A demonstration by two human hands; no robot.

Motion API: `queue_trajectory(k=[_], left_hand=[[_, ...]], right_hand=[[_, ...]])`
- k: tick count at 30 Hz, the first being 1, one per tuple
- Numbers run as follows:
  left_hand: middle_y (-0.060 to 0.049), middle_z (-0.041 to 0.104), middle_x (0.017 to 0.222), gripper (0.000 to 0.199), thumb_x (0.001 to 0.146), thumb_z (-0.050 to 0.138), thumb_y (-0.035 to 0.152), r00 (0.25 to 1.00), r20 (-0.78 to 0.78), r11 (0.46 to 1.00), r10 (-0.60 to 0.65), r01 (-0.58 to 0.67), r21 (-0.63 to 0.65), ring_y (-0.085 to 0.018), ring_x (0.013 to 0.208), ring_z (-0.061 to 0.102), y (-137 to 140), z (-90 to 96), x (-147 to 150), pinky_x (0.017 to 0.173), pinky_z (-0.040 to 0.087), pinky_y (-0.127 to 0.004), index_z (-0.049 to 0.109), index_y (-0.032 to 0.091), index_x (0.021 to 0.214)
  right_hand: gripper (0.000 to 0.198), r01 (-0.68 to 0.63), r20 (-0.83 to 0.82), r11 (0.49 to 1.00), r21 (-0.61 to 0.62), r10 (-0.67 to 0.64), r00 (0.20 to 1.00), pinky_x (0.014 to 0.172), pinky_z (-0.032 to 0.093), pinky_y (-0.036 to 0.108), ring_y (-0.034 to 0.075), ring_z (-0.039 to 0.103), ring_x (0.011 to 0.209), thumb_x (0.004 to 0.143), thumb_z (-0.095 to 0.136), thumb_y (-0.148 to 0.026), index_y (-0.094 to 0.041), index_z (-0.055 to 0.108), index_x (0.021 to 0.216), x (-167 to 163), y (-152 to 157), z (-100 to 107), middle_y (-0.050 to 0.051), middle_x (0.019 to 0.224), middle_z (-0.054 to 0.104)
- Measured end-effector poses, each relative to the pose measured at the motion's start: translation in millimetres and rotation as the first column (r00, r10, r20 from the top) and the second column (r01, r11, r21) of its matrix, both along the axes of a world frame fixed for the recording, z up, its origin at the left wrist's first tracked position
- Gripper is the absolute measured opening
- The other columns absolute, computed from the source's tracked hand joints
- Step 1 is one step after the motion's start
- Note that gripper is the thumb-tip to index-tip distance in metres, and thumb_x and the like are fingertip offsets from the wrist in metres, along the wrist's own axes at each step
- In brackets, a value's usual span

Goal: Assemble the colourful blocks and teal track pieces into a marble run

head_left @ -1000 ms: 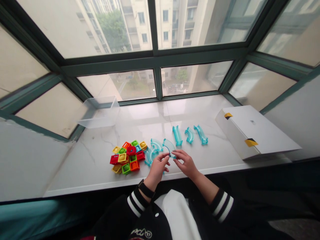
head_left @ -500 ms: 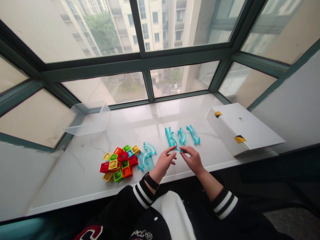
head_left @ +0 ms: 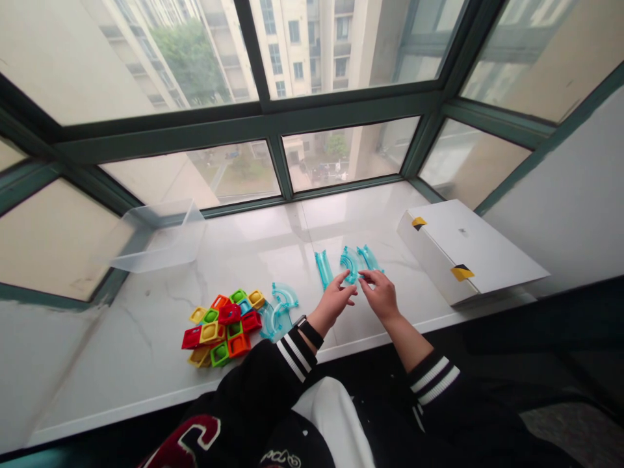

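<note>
L hand [head_left: 334, 301] and R hand [head_left: 381, 296] at near end of curved blue track [head_left: 350, 262]; can't tell if fingers pinch it. Prob. light, stiff, slick plastic: grip by outer edges/ends. Sits betw. 2 other track pcs [head_left: 322, 269] over surface [head_left: 234, 250]; block pile [head_left: 229, 314] off L.

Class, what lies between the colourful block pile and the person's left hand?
A cluster of translucent blue pieces lies between the colourful block pile and the left hand, as the head view shows.
</note>
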State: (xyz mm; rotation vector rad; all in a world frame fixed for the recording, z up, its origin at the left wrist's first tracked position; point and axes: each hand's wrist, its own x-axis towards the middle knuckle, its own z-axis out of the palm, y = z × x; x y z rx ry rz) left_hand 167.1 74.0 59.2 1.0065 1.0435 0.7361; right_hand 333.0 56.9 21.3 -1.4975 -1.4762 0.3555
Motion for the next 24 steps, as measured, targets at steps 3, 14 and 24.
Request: queue_trajectory(k=[3,14,24], left_hand=[[-0.014,0.071,0.108,0.080,0.088,0.075,0.027,1.000,0.002,0.999,-0.002,0.002,-0.033,-0.023,0.104,0.068,6.2,-3.7,6.5,0.070,0.058,-0.026,0.044,0.016,0.160],[-0.016,0.069,0.126,0.091,0.083,0.078,0.027,0.999,-0.017,0.996,0.029,-0.030,-0.082,-0.024,0.109,0.066,16.4,-24.4,15.6,0.073,0.059,-0.028,0.037,0.018,0.164],[-0.016,0.061,0.143,0.096,0.078,0.082,0.026,0.998,-0.003,0.992,0.063,-0.063,-0.109,-0.023,0.109,0.066,15.1,-25.9,21.1,0.078,0.061,-0.030,0.038,0.025,0.163]], right_hand=[[0.022,0.004,0.037,0.999,-0.033,-0.002,0.999,0.080,0.060,0.039,0.024,0.071,0.085,0.096,0.060,-0.032,-0.023,0.077,0.107,3.4,8.5,-4.7,0.008,0.097,0.075],[0.022,0.020,0.127,0.996,-0.084,-0.009,0.992,0.079,0.053,0.038,0.023,0.069,0.078,0.096,0.057,-0.029,-0.020,0.075,0.104,-0.6,18.9,-22.7,0.008,0.099,0.075],[0.022,0.028,0.104,0.991,-0.131,-0.014,0.994,0.078,0.053,0.039,0.022,0.067,0.075,0.095,0.056,-0.031,-0.021,0.075,0.102,-2.4,22.6,-31.0,0.008,0.099,0.075]])
